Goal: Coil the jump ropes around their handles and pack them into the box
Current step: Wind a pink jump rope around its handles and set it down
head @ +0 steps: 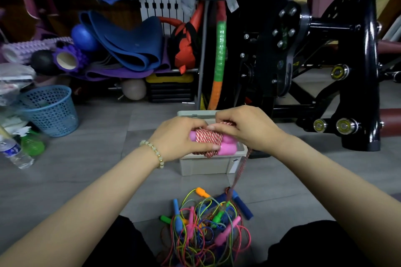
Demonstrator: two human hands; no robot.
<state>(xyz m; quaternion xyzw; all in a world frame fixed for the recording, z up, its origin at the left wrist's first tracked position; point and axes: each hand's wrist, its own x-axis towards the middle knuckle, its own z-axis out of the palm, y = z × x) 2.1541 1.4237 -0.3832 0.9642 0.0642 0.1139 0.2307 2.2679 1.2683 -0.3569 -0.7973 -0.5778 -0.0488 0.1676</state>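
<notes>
Red-and-white rope (208, 139) coiled round pink handles (226, 148), held above the beige box (204, 166); left hand (178, 140) grips the bundle; right hand (243, 129) pinches the rope; tangled jump ropes (206, 227) lie nearer on the floor (104, 158).

One left hand (178, 136), one right hand (245, 128), two pink handles (226, 149), one coiled rope (208, 136), one box (204, 166), one basket (50, 110)

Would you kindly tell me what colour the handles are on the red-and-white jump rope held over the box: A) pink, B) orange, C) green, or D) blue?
A: the left hand and right hand hold the red-and-white jump rope wound round pink handles, above the box.
</notes>
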